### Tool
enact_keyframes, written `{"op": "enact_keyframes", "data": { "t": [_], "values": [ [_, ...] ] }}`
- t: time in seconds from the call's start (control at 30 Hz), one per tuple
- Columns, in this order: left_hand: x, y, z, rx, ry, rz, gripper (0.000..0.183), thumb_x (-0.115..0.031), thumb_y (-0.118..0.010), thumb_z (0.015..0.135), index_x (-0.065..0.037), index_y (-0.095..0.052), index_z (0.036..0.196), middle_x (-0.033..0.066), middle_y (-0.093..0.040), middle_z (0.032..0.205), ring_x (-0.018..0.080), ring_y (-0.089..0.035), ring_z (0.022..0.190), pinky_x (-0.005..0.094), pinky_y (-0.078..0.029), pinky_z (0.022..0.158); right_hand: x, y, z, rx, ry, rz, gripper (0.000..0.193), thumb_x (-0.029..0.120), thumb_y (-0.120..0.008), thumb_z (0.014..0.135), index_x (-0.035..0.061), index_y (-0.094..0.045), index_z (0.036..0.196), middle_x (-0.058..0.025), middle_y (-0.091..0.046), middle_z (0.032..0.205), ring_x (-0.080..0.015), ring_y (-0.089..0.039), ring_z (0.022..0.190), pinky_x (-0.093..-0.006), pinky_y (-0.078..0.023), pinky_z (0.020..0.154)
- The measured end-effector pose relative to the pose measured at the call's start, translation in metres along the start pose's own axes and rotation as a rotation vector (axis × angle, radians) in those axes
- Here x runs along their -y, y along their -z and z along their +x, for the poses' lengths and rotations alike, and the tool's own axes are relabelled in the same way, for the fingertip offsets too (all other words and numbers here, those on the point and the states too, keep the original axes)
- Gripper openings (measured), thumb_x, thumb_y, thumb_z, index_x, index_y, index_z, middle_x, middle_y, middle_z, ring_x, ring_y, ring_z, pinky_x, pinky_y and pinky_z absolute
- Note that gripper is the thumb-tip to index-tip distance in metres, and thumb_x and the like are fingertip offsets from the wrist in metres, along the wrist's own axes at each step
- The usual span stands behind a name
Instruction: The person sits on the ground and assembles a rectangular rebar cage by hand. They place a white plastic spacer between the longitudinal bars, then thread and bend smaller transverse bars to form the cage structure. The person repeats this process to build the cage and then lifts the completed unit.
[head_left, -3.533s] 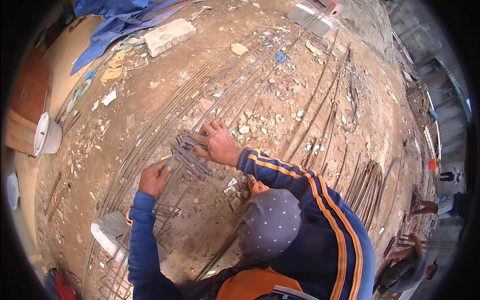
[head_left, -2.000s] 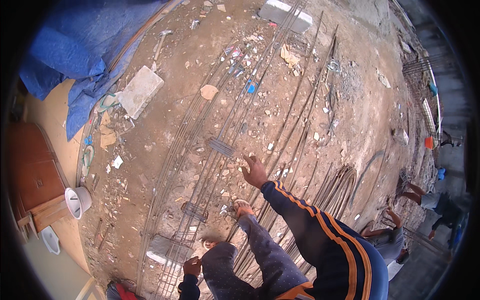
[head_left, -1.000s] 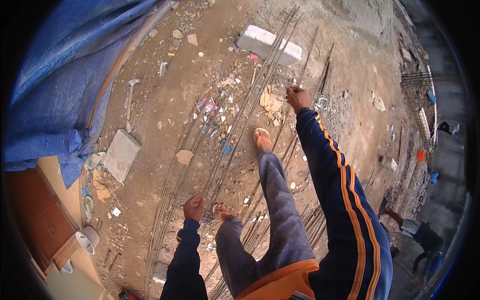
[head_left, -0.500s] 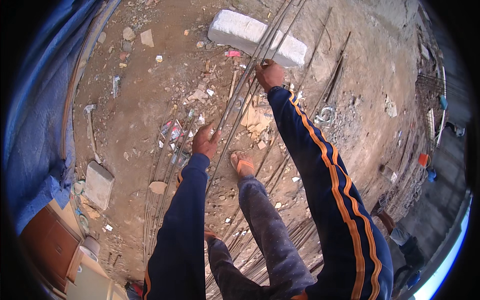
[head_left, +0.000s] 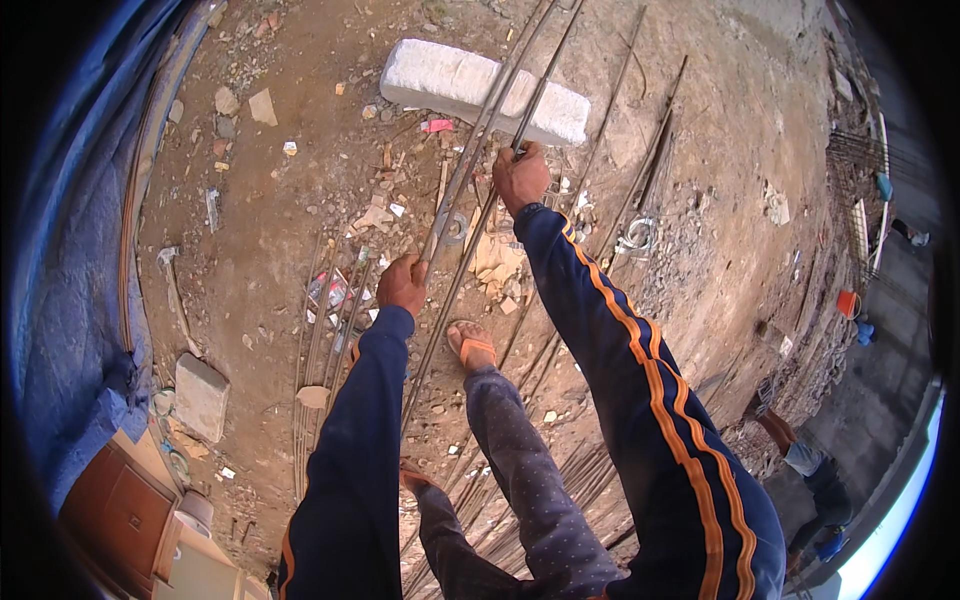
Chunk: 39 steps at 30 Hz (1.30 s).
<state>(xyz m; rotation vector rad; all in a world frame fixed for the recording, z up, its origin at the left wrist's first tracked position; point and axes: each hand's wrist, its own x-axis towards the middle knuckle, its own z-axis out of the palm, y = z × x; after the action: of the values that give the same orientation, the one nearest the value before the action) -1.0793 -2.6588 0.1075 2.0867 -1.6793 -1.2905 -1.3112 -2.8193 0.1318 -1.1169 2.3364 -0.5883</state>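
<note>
Two long thin steel bars run side by side from the upper middle down to my left hand, which is closed around them. My right hand, farther forward and to the right, grips another steel bar. That bar slants down past my left hand toward the ground by my sandalled foot. Both arms are stretched forward. Beyond my right hand, the bars cross over a long white block on the dirt. A flat metal ring shows between the bars.
More bars lie under my legs and to the right, near a wire coil. Rubble and paper scraps litter the dirt. At left are a hammer, a grey slab and blue tarp. Another person is at lower right.
The view has shifted, with the ground scene sliding slightly left and down. The bars in my two hands now stand farther apart near the block. My right hand has come a little nearer.
</note>
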Motion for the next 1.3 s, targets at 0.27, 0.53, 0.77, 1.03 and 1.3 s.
{"op": "enact_keyframes", "data": {
  "t": [0.27, 0.53, 0.77, 1.03, 1.3],
  "values": [
    [0.008, 0.006, 0.003, -0.053, 0.002, 0.034, 0.024, -0.028, -0.063, 0.099, -0.008, -0.07, 0.112, 0.0182, -0.072, 0.108, 0.0404, -0.067, 0.102, 0.0501, -0.052, 0.086, -0.055, 0.004, 0.01, -0.008, -0.028, 0.086, 0.041, 0.025, -0.07, 0.088, -0.0016, -0.063, 0.119, -0.0251, -0.074, 0.092, -0.0395, -0.073, 0.091, -0.0482, -0.056, 0.082],
    [0.024, -0.004, 0.007, -0.051, -0.018, -0.092, 0.03, -0.031, -0.067, 0.099, -0.004, -0.07, 0.111, 0.0163, -0.074, 0.095, 0.0298, -0.072, 0.086, 0.0407, -0.054, 0.077, -0.105, -0.034, 0.03, 0.225, -0.151, 0.428, 0.034, 0.023, -0.07, 0.096, -0.0014, -0.063, 0.119, -0.0169, -0.073, 0.092, -0.0283, -0.071, 0.08, -0.0392, -0.057, 0.072],
    [0.034, 0.01, -0.002, 0.24, 0.06, -0.396, 0.034, -0.031, -0.082, 0.089, -0.002, -0.074, 0.106, 0.007, -0.075, 0.091, 0.0167, -0.069, 0.084, 0.0339, -0.054, 0.078, -0.065, -0.001, -0.02, 0.496, -0.442, 0.972, 0.031, 0.022, -0.077, 0.096, 0.0045, -0.065, 0.119, -0.0068, -0.072, 0.098, -0.0157, -0.068, 0.075, -0.0328, -0.061, 0.067],
    [0.06, -0.003, -0.018, 0.291, 0.164, -0.515, 0.026, -0.022, -0.087, 0.083, -0.003, -0.076, 0.096, 0.0074, -0.075, 0.086, 0.0174, -0.07, 0.08, 0.0351, -0.055, 0.074, -0.073, -0.008, -0.02, 0.545, -0.439, 1.014, 0.045, 0.015, -0.081, 0.091, -0.0001, -0.062, 0.129, -0.0073, -0.072, 0.102, -0.0167, -0.07, 0.082, -0.0333, -0.063, 0.071],
    [0.047, -0.007, -0.025, 0.175, 0.126, -0.273, 0.03, -0.035, -0.084, 0.086, -0.007, -0.074, 0.092, 0.0095, -0.072, 0.081, 0.0234, -0.069, 0.077, 0.0387, -0.054, 0.075, -0.089, -0.008, -0.011, 0.645, -0.382, 1.065, 0.022, 0.016, -0.077, 0.096, 0.01, -0.067, 0.115, -0.0056, -0.074, 0.103, -0.0144, -0.068, 0.083, -0.0327, -0.06, 0.075]
  ]
}}
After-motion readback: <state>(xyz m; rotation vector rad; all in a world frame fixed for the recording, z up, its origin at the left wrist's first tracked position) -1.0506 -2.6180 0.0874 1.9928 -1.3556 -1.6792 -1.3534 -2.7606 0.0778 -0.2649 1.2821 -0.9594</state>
